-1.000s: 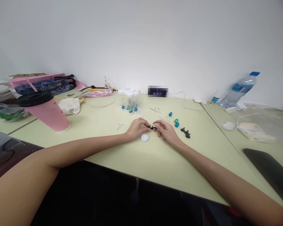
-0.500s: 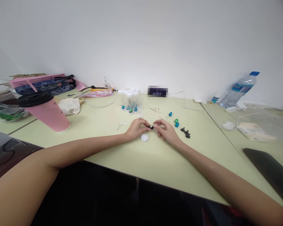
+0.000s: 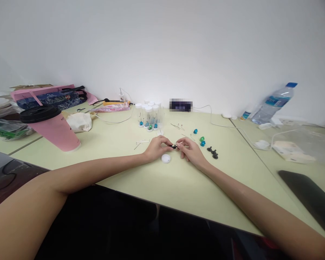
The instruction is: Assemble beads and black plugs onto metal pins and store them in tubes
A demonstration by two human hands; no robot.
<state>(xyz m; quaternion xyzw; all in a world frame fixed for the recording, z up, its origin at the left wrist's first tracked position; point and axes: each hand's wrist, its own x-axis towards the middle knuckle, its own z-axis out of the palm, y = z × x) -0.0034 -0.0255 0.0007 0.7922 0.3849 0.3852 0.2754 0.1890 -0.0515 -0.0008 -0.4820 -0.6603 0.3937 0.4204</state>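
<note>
Left hand [image 3: 155,148] is over pale-green table [image 3: 162,182], wall [image 3: 157,47] behind.

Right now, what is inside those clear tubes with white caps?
Blue pieces and a green piece sit low in the front clear tubes. The rear tubes are partly covered by them, so their contents cannot be told.

Office-like room, joined pale green desks [image 3: 162,182], white wall [image 3: 157,50]

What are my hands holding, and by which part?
A black piece: the left hand pinches its left end, while the right hand has fingertips at its right end.
</note>
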